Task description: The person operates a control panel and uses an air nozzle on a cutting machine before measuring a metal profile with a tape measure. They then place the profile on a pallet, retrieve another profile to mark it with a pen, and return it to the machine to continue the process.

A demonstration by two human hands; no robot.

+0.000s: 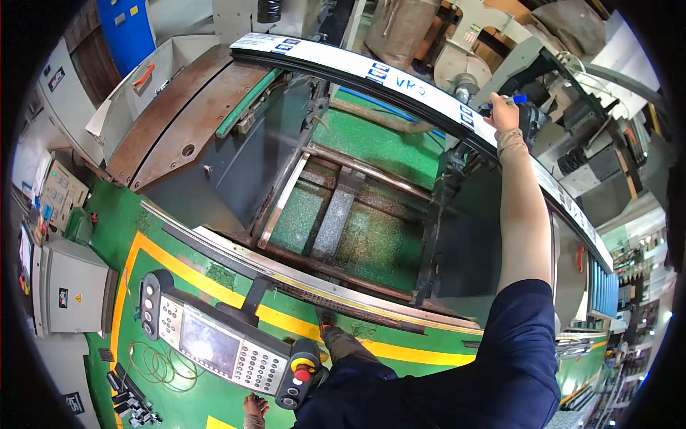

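Note:
My right hand (504,116) is closed around a blue marker (519,99), at the far edge of a long white strip (314,51). Handwritten blue letters and small printed blue labels show on the strip, which lies across the machine on dark, stacked-looking lengths. The marker's tip is hidden by my hand. Low in the view, my left hand (255,406) hangs beside the lower edge of the control panel (214,343). Its fingers are loosely bent and a little apart, with nothing visible in them.
A red emergency stop button (302,373) sits at the panel's right end. The machine's open frame (336,214) spans the middle, over green floor. A coiled cable (164,368) and dark metal pieces (131,400) lie at lower left. A grey cabinet (75,289) stands left.

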